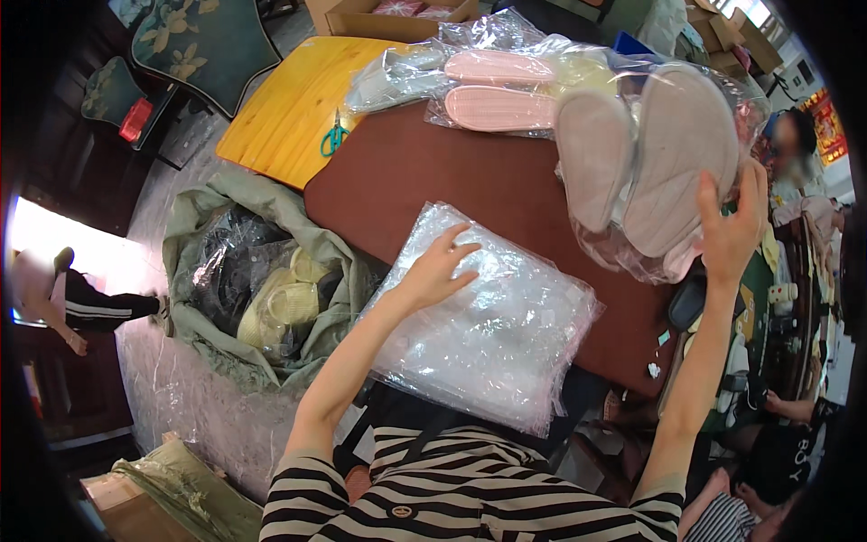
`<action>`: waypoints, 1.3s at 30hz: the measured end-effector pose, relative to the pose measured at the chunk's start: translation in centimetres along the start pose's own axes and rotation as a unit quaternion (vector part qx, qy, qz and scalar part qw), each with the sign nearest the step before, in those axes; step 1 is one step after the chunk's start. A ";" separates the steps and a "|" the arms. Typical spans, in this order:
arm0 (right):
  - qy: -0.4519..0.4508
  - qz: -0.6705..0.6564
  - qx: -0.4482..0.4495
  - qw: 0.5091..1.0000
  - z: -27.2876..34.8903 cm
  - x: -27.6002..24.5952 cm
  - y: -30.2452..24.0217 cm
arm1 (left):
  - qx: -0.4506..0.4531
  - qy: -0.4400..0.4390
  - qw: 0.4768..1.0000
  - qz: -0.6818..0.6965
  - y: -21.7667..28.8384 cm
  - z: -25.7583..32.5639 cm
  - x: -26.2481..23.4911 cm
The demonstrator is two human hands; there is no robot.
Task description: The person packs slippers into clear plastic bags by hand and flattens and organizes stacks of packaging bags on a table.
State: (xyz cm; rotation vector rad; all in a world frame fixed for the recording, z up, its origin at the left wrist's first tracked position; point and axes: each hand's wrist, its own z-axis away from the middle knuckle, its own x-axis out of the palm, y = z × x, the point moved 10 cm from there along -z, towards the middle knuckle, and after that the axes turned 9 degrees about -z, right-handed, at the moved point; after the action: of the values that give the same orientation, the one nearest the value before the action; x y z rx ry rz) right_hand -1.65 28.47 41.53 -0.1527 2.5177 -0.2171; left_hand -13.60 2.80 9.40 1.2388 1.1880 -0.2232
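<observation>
A stack of clear plastic bags (488, 316) lies at the table's near edge. My left hand (438, 271) rests on its upper left part, fingers apart. At the right, a pair of pale beige slippers (682, 163) lies with broad, flat faces up, over clear plastic wrapping. My right hand (733, 221) is at the right edge of the larger-looking slipper, its fingers stretched out and apart; the fingertips touch or nearly touch it. Behind the beige pair lie pink slippers (501, 107) in clear bags and a greyish bagged pair (397, 79).
Teal-handled scissors (334, 137) lie on the yellow wooden board (280, 99) beside the brown tabletop (397, 172). Left of the table stands a green sack (190, 298) holding bagged dark and yellow items. A cardboard box (361, 23) is behind; other people are at the far left and right.
</observation>
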 end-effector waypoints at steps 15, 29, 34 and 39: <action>-0.274 -0.199 0.210 0.917 23.7 7.5 -10.8 | -0.324 -0.162 0.764 0.534 -5.7 9.4 3.5; -0.242 -0.199 0.420 0.851 36.2 11.4 8.0 | -0.275 -0.160 0.846 0.428 -5.1 7.3 1.9; -0.297 -0.198 0.453 0.817 36.7 13.1 9.3 | -0.332 -0.188 0.846 0.372 -9.0 9.3 3.6; -0.288 -0.425 0.578 0.635 37.6 13.7 6.3 | -0.335 -0.172 0.829 0.414 -9.1 9.4 3.4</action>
State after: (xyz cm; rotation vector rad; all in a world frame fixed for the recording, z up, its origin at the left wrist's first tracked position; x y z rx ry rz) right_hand 8.62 27.89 2.30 -0.7124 1.0927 -1.7482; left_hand -13.07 -6.77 -0.06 0.9142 0.2710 0.5662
